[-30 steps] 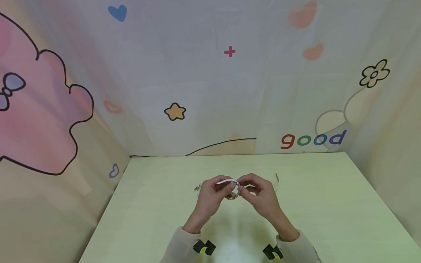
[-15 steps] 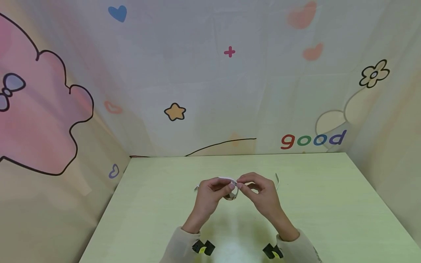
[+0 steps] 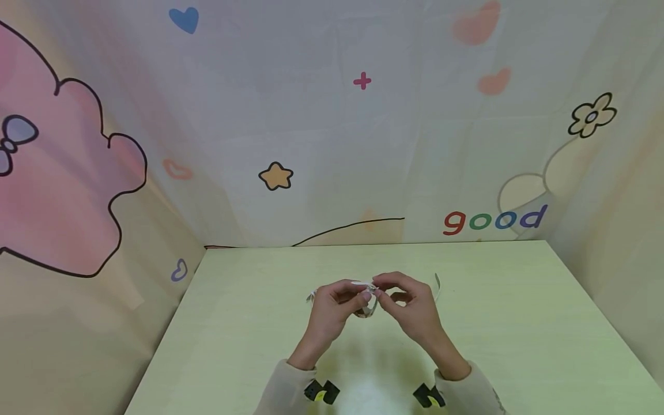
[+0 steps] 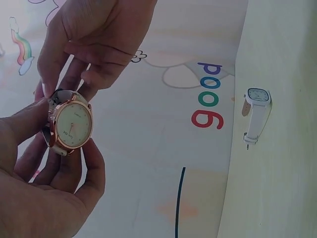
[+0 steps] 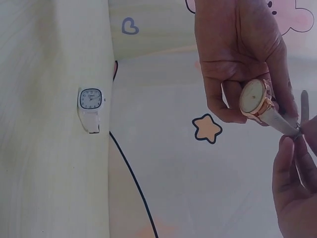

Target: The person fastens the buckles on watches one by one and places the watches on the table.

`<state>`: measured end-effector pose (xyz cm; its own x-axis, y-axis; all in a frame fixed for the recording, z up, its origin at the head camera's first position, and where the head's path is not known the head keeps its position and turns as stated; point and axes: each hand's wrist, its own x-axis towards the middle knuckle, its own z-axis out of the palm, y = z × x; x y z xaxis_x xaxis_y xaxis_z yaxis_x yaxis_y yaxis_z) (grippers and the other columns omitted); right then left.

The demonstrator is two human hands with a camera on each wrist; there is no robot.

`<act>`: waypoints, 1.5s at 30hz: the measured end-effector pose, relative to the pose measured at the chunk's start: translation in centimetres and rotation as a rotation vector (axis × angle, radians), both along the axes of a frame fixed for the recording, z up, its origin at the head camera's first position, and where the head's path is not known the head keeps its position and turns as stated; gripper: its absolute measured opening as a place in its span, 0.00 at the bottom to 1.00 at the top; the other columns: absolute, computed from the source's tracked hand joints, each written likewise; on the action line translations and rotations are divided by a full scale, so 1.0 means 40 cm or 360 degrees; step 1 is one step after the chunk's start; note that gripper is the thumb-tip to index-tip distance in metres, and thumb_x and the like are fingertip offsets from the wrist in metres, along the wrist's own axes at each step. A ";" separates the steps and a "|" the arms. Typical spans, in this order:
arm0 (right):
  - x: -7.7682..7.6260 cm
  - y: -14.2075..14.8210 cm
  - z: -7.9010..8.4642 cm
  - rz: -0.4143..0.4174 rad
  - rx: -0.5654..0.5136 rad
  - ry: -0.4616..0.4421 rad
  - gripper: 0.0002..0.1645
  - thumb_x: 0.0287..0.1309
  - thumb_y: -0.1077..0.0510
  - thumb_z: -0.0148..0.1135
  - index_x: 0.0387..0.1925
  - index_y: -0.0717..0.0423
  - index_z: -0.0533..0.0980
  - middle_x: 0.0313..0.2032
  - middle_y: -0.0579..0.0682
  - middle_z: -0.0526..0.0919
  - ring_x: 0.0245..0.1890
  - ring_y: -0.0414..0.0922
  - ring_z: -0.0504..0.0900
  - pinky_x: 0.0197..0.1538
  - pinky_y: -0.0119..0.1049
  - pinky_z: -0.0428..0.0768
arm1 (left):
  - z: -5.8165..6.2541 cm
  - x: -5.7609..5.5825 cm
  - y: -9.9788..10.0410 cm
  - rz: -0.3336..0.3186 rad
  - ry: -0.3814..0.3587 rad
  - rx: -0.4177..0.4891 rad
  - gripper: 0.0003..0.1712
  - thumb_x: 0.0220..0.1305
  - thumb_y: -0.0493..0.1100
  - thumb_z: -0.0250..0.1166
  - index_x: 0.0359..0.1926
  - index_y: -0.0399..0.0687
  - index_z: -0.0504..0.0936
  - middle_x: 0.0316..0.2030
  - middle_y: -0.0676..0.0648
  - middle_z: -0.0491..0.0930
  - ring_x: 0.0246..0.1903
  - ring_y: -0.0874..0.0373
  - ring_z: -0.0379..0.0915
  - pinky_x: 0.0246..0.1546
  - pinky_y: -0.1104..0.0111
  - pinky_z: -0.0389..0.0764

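Between both hands is a wristwatch (image 4: 73, 126) with a round rose-gold case and pale dial, its whitish strap (image 5: 279, 122) bent into a loop. My left hand (image 3: 330, 311) holds the watch near its case, thumb on the strap in the left wrist view. My right hand (image 3: 412, 301) pinches the strap beside the buckle (image 5: 298, 131), seen in the right wrist view. A strap end (image 5: 304, 103) sticks up past the fingers there. In the head view the dial is turned away, and fingers partly cover the buckle.
Two more white watches stand on the pale table (image 3: 508, 323): a rounded-square one (image 4: 258, 95) behind my right hand, and another square one (image 5: 90, 99) behind my left hand. A printed cloth backdrop (image 3: 332, 115) rises along the table's back and sides.
The strap end between my fingertips has shifted and tilted slightly, and the loop looks narrower. Both hands stay almost in place, still holding the wristwatch.
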<state>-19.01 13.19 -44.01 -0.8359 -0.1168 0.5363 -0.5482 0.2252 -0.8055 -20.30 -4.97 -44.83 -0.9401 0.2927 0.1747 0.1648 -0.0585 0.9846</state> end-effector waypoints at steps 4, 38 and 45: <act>0.000 -0.001 0.000 -0.0024 0.0008 0.0028 0.16 0.56 0.73 0.63 0.46 0.59 0.82 0.39 0.56 0.84 0.40 0.43 0.82 0.41 0.29 0.82 | 0.000 0.000 0.002 0.0019 0.0002 -0.0029 0.12 0.63 0.43 0.68 0.44 0.41 0.85 0.39 0.36 0.85 0.30 0.59 0.81 0.34 0.68 0.84; 0.000 0.008 -0.003 0.0015 -0.0119 0.0172 0.13 0.51 0.79 0.63 0.33 0.61 0.81 0.31 0.56 0.81 0.35 0.37 0.79 0.43 0.25 0.82 | 0.006 0.014 0.008 0.0045 -0.0050 0.0012 0.14 0.67 0.44 0.64 0.47 0.37 0.79 0.36 0.51 0.80 0.34 0.65 0.75 0.37 0.74 0.79; -0.001 0.011 -0.004 0.0067 -0.0102 0.0210 0.12 0.52 0.77 0.64 0.35 0.62 0.83 0.33 0.57 0.82 0.35 0.37 0.80 0.41 0.25 0.82 | 0.008 0.015 0.007 0.0037 -0.0061 0.0019 0.15 0.66 0.43 0.65 0.47 0.36 0.79 0.38 0.46 0.81 0.34 0.65 0.76 0.37 0.74 0.80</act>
